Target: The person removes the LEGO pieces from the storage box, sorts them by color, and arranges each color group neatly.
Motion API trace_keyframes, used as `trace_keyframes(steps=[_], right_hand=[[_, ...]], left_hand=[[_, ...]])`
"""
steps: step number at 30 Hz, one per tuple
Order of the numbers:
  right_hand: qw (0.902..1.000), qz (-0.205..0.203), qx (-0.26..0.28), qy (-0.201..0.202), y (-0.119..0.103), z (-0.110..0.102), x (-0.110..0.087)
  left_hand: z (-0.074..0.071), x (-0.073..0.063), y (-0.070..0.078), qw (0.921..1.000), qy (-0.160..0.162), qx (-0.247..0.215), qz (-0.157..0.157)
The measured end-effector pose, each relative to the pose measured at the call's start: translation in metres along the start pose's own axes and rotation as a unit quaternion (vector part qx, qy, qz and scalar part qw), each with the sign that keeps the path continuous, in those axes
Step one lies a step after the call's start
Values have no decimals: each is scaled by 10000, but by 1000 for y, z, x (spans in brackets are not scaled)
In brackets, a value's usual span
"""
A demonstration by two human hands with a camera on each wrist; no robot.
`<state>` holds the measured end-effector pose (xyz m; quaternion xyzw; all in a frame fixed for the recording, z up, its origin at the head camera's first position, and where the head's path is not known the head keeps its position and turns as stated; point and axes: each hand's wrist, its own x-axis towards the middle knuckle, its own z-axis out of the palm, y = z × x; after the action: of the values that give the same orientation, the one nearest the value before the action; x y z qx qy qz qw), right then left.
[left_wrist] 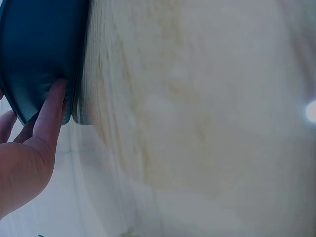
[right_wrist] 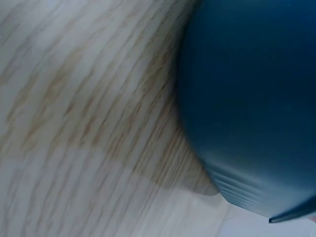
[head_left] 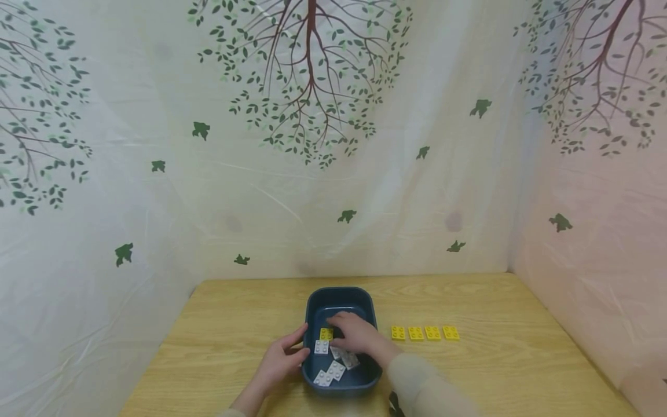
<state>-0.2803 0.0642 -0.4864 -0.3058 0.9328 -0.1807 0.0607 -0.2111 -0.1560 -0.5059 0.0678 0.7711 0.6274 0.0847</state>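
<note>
A dark blue bin (head_left: pixel 341 296) stands on the table, with white toy bricks (head_left: pixel 336 369) and a yellow toy brick (head_left: pixel 326 334) inside. My left hand (head_left: pixel 277 364) holds the bin's left side by its wall and rim. In the left wrist view a digit of that hand lies along the bin's outer wall (left_wrist: pixel 42 49). My right hand (head_left: pixel 356 335) reaches into the bin over the bricks, close to the yellow one. Its fingertips are partly hidden, so a grip on a brick cannot be made out. Only the bin's outside (right_wrist: pixel 247 98) shows in the right wrist view.
Right of the bin, several yellow bricks (head_left: pixel 424 333) lie in a row on the wooden table (head_left: pixel 234 313). A small dark object (head_left: pixel 395 404) shows beside the right sleeve (head_left: pixel 422 382). Light sheets (head_left: pixel 323 243) with printed leaves enclose the table's back and sides.
</note>
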Motion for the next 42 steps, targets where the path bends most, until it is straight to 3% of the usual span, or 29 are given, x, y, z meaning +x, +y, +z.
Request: trace_keyframes(steps=[12,21,42], right_hand=[[9964,255,794,164,4,6,7],[9869,596,1486,185,2,8,6],[9621,1394,2339,118,7,12,18]], left_hand=[[2,-3,0,10000,38,-23,17],[4,-3,1,10000,77,21,-6],[-1,5,0,9999,13,62,-97]])
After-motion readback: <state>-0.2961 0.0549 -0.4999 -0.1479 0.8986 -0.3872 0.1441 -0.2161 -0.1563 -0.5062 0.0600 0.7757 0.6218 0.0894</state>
